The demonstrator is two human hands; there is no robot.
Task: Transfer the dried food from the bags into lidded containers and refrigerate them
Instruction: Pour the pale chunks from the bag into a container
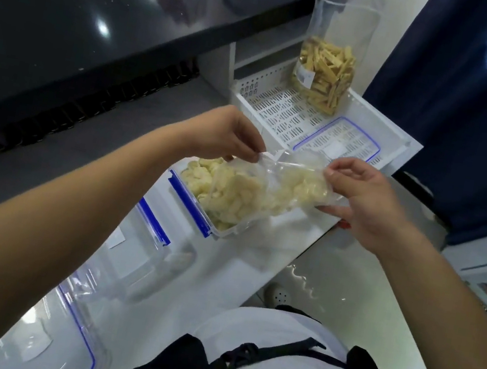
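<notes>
The step in hand looks like the emptying of a bag [271, 186] of pale dried pieces into the open tub [201, 196], which stands on the white counter [303, 260]. The bag hangs tilted just above the tub, its lower end sagging toward the heap of like pieces already inside. The left hand [221, 135] pinches one upper corner of the bag between thumb and fingertips, the other fingers curled; the right hand [359, 201] grips the bag's far end, thumb on top and fingers curled beneath the plastic. Much of the food is in the bag yet, so the pour seems about half done. Beyond the tub sits a white slotted basket [269, 104]; in it stands a second bag [323, 74], tall and clear, with tan strips unpoured, and beside that a blue-rimmed lid [341, 139] lies flat. On the nearer side of the tub lie a clear container [138, 257] with a blue clasp and, closest to the person, another blue-edged lid or tub [52, 336]; which of the two it is cannot be told. The next move likely calls for raising the right-hand end so the pieces slide down, keeping the mouth over the tub, whose outer edge lies near the counter's left edge. Lidding and the fridge come after.
</notes>
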